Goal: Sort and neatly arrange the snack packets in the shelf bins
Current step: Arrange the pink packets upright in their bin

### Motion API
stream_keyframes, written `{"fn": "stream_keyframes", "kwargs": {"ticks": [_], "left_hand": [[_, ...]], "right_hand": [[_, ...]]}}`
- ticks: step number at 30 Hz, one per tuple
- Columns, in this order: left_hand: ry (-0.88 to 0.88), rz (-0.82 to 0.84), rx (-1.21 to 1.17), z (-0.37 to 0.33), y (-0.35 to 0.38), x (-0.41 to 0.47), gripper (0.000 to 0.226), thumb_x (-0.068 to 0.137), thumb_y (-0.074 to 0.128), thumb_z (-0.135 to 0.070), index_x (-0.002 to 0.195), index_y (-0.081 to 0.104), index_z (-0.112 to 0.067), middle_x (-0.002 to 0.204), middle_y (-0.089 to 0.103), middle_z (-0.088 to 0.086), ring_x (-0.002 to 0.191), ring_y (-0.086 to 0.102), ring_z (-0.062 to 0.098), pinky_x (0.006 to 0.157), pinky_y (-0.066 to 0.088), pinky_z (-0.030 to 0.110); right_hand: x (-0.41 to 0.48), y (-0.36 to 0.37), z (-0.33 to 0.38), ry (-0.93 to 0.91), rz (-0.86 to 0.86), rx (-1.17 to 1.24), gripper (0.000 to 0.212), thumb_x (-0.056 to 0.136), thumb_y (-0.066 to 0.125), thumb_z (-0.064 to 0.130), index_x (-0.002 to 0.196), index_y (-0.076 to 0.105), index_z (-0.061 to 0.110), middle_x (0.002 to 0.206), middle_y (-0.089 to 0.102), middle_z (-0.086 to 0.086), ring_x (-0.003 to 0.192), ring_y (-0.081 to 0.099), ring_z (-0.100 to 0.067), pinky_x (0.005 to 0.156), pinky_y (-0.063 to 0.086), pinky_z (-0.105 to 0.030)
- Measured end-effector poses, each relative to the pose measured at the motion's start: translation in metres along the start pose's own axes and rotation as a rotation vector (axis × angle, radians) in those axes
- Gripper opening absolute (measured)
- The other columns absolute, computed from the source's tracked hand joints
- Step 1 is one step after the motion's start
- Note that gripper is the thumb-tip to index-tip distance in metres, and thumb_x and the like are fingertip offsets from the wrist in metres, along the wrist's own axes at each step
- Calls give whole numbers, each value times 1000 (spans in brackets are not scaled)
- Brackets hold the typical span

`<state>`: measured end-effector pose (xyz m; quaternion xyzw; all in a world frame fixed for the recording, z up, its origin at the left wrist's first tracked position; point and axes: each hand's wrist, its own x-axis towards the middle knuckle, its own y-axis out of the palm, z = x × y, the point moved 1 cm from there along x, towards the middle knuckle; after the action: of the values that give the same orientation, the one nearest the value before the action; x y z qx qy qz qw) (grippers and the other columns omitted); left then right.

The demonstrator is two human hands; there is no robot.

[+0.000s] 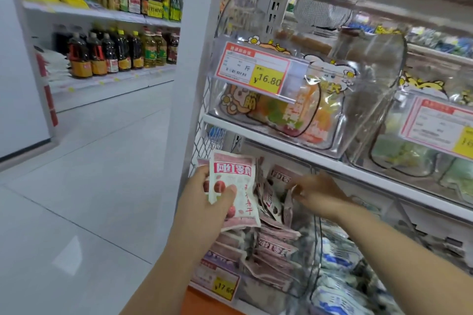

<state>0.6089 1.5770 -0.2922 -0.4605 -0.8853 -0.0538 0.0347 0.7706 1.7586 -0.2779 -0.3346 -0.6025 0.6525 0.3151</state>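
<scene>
Head view, mid-sort at lower bin. Gripping small stack of pink packets in left hand, thumb across the front, fingers curled behind, held just in front of the bin opening. Reaching right hand into jumbled pile inside; finger state there too blurred to call. Likely gathering packets same-face-up. Next: clean pick of one tilted packet, then squaring onto the stack.
</scene>
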Motion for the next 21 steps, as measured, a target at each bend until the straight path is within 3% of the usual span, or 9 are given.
{"fn": "stream_keyframes", "kwargs": {"ticks": [3, 6, 9, 12, 14, 18, 21], "left_hand": [[2, 1, 40, 4, 0, 4, 23, 91, 61, -19, 95, 51, -40, 100, 65, -12, 70, 69, 1, 54, 53, 16], [-2, 5, 53, 6, 0, 7, 22, 90, 63, -21, 96, 53, -40, 102, 65, -12, 79, 70, 8, 60, 58, 22], [1, 7, 52, 5, -1, 8, 24, 90, 62, -21, 98, 52, -40, 103, 65, -13, 83, 69, 10, 57, 55, 17], [6, 12, 49, 5, -1, 8, 23, 90, 62, -20, 101, 52, -38, 103, 64, -12, 83, 69, 10, 56, 53, 15], [10, 14, 58, 5, -1, 7, 24, 90, 63, -20, 105, 53, -36, 105, 64, -10, 82, 69, 10, 55, 52, 14], [40, 11, 98, 7, 0, 4, 24, 89, 63, -21, 103, 53, -38, 106, 63, -10, 82, 68, 8, 54, 50, 12], [54, 5, 133, 7, 1, 1, 25, 89, 64, -22, 97, 52, -43, 105, 63, -12, 86, 67, 8, 56, 52, 14]], "right_hand": [[16, 5, 12, -36, 246, -168, 39, 81, 58, 2, 103, 63, 35, 129, 55, 11, 121, 48, -14, 107, 29, -36], [27, 14, 17, -43, 314, -290, 27, 83, 55, 0, 96, 62, 23, 124, 58, 2, 124, 46, -19, 105, 29, -41], [26, 11, 12, -110, 158, -320, 23, 85, 49, 5, 86, 62, 24, 105, 63, 3, 111, 52, -18, 109, 24, -42], [16, 5, 5, -106, -23, -149, 19, 90, 51, 18, 101, 67, 18, 107, 63, -2, 101, 57, -21, 89, 43, -34], [5, 2, 1, -107, -99, -49, 19, 92, 50, 17, 103, 65, 17, 106, 62, -4, 97, 58, -24, 81, 46, -35], [-17, -7, -7, -35, -213, 232, 11, 93, 54, 20, 88, 58, 28, 87, 61, 8, 81, 60, -15, 73, 50, -31], [-28, -11, -1, 27, -298, 389, 17, 91, 58, 24, 76, 53, 30, 76, 59, 11, 74, 58, -13, 66, 44, -27]]}}
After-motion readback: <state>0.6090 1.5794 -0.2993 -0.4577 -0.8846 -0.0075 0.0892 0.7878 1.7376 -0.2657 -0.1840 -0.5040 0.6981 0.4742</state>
